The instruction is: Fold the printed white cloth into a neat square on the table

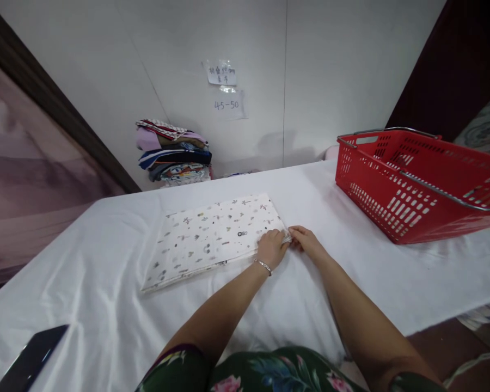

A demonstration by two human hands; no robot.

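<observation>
A folded white cloth (pixel 216 234) with a small scattered print lies flat on the white-covered table (pixel 310 299). Its layers show along the near edge. My left hand (pixel 273 247), with a silver bracelet at the wrist, is closed on the near right corner, fingers on top and thumb toward the corner tip. Just to the right, my right hand (pixel 306 243) pinches the same corner between thumb and fingers. A bit of bunched fabric shows between the two hands. The undersides of the fingers are hidden.
At the right stands a red plastic basket (pixel 375 209) with metal handles. A stack of folded clothes (pixel 175 152) is against the wall at the back left. A dark phone-like slab (pixel 32 359) lies at the near left. Two handwritten paper signs (pixel 228 104) hang on the wall.
</observation>
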